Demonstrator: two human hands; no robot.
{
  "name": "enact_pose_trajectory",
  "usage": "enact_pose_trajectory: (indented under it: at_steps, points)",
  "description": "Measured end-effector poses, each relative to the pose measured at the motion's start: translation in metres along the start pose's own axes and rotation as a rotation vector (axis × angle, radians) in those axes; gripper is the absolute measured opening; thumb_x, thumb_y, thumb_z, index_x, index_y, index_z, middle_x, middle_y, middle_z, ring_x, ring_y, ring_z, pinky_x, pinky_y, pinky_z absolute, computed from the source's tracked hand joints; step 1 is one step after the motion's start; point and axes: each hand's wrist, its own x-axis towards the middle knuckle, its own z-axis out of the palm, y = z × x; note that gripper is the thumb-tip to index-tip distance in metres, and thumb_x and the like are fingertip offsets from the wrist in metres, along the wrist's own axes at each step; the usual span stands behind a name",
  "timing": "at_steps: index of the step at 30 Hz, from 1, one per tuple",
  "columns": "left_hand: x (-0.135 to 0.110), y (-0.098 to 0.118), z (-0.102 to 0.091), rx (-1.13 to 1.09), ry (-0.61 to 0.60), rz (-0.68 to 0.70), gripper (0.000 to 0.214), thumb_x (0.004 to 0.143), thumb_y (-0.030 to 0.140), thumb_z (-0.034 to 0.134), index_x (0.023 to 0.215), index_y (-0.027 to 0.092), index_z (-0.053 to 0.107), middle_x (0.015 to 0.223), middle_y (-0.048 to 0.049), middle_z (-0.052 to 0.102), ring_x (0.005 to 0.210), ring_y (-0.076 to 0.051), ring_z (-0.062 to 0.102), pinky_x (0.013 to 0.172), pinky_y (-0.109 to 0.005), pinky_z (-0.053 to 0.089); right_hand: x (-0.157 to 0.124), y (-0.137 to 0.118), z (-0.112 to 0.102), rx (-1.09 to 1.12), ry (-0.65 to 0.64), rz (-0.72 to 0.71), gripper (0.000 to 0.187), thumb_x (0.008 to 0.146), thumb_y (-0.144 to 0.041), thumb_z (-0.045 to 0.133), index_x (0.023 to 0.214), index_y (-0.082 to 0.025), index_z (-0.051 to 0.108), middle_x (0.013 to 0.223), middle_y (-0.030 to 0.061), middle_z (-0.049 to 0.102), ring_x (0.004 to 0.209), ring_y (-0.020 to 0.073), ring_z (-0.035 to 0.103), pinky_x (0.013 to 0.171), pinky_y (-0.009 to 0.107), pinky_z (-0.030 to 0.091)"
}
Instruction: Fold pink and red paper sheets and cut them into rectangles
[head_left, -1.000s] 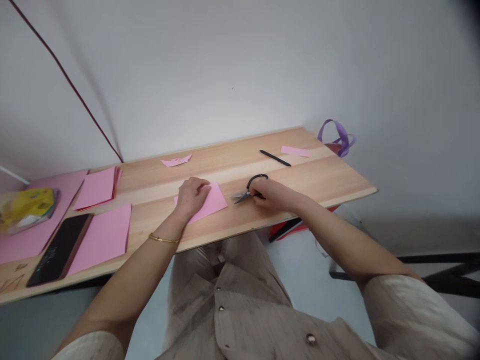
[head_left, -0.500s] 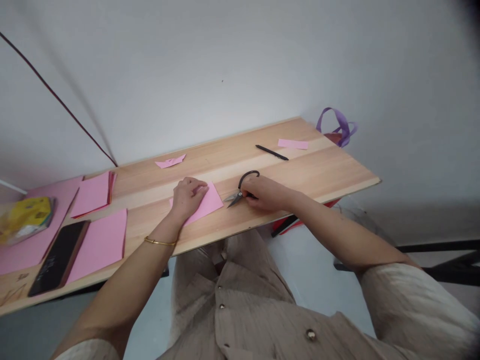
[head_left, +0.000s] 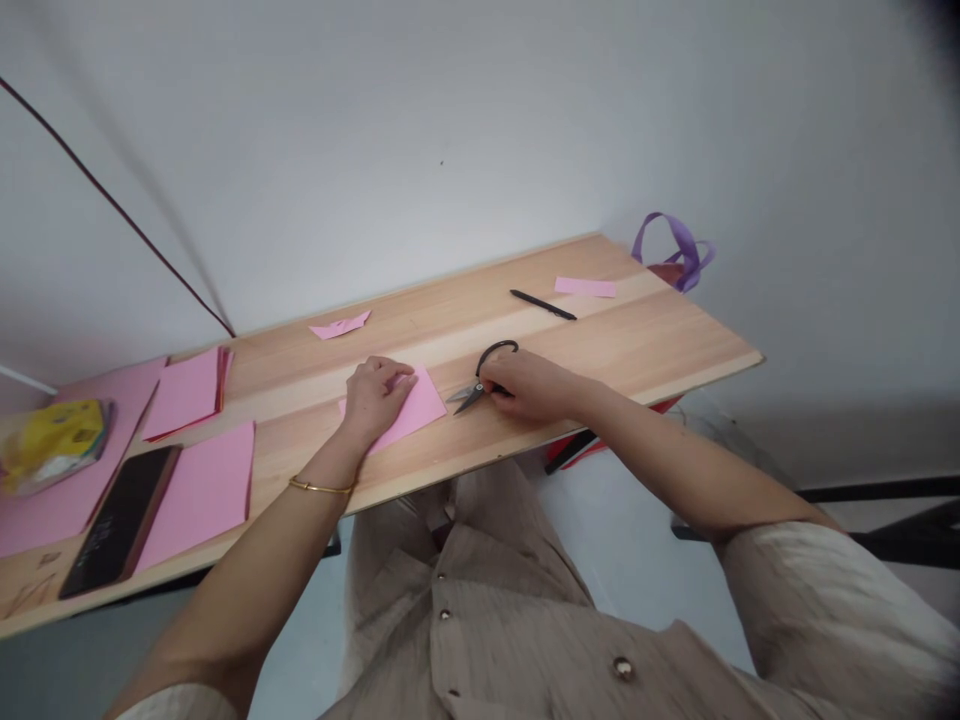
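A pink sheet of paper (head_left: 420, 405) lies on the table, partly under my left hand (head_left: 377, 395). The fingers of that hand are bent together and hold the sheet against the wood. My right hand (head_left: 525, 382) is closed around one handle of a pair of scissors (head_left: 466, 398). The blades are slightly apart and point left, just beside the sheet's right edge. The scissors' other black loop stands out above my fingers.
On the wooden table (head_left: 660, 340) lie a black pen (head_left: 543, 304), a pink strip (head_left: 585, 287) and a folded pink piece (head_left: 340, 325). To the left are pink paper stacks (head_left: 187, 395), a dark oblong box (head_left: 120, 520) and a yellow packet (head_left: 64, 435). A purple strap (head_left: 679, 240) shows past the far right edge.
The view has shifted very slightly. Both hands, the sheet and the scissors keep their places.
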Motion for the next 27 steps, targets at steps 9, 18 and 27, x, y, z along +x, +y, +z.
enact_pose_trajectory:
  at_steps: [9,18,27]
  points:
    - [0.000,0.002,0.000,0.020,-0.011,0.006,0.023,0.086,0.042,0.063,0.096,0.024,0.074,0.095,-0.0057,0.065,0.091,-0.023,0.058,0.085,-0.039,0.044,0.002,-0.006,0.003,0.044,0.015,-0.062,0.008,0.079,-0.012,0.051,0.082,-0.019,0.055,0.084,0.0061,0.062,0.083,0.0199,0.052,0.077,0.031,0.035]
    - [-0.001,0.013,-0.003,0.145,-0.102,0.022,0.026,0.085,0.049,0.065,0.105,0.036,0.075,0.108,-0.0059,0.060,0.102,-0.026,0.053,0.091,-0.045,0.038,0.008,-0.018,0.014,-0.022,0.032,-0.185,0.010,0.087,-0.014,0.048,0.088,-0.017,0.057,0.090,0.0086,0.059,0.086,0.0202,0.050,0.077,0.031,0.038]
    - [-0.002,0.010,0.001,0.156,-0.106,0.031,0.030,0.081,0.054,0.068,0.107,0.040,0.074,0.109,-0.0060,0.057,0.103,-0.028,0.050,0.091,-0.045,0.036,-0.008,-0.024,0.026,-0.017,0.059,-0.176,0.013,0.085,-0.012,0.049,0.091,-0.015,0.059,0.091,0.0100,0.061,0.086,0.0207,0.054,0.077,0.032,0.041]
